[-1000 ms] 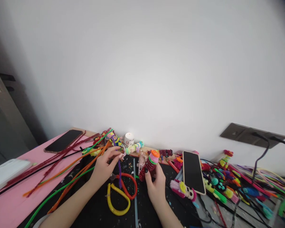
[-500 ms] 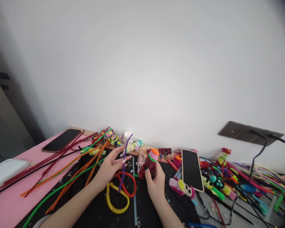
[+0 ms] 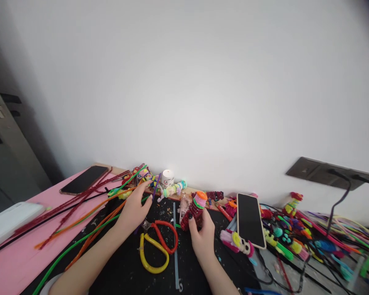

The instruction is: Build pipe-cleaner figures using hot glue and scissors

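Observation:
My right hand [image 3: 203, 235] is closed around a dark red pipe-cleaner figure [image 3: 193, 213] with pink and green bands and an orange end on top. Between the fingertips of my left hand [image 3: 134, 208] is a purple pipe cleaner [image 3: 156, 187], its upper end poking up past the fingers. The scissors [image 3: 155, 270], one handle loop yellow and the other red, lie on the black mat [image 3: 123, 270] between my hands; my left hand hovers near their blades. Just behind the red figure is a small clear pinkish item [image 3: 183, 204].
Orange, green and dark red pipe cleaners [image 3: 58, 262] fan out at left over a pink sheet [image 3: 9, 266] with a dark phone [image 3: 84, 180]. A white cup [image 3: 167, 178] stands by the wall. At right are another phone [image 3: 251, 221], several small pipe-cleaner figures and black cables [image 3: 341, 205].
My left hand has moved left and away from me with the purple pipe cleaner, uncovering the scissors' pivot. The right hand still holds the red figure; the view has shifted slightly.

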